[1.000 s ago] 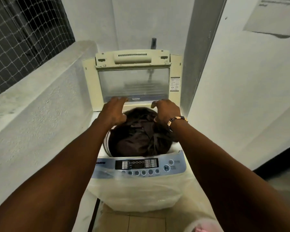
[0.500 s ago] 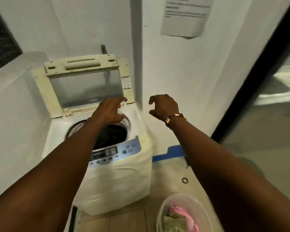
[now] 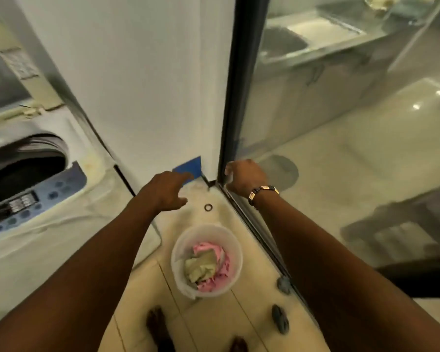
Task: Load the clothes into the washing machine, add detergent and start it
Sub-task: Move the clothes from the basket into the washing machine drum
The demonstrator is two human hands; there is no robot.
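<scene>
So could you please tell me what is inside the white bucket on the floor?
The white bucket holds crumpled clothes: a pink garment with an olive-beige garment lying on top of it. Anything beneath those two is covered, so I cannot tell how full it is.

Home laundry nook: top-load washing machine (image 3: 36, 199), clothes bucket (image 3: 206, 260) on tiled floor (image 3: 214, 321), glass door (image 3: 341, 123).

No legible text (labels blurred)

left hand (image 3: 167, 190) empty, right hand (image 3: 245, 177) empty, outstretched
</scene>
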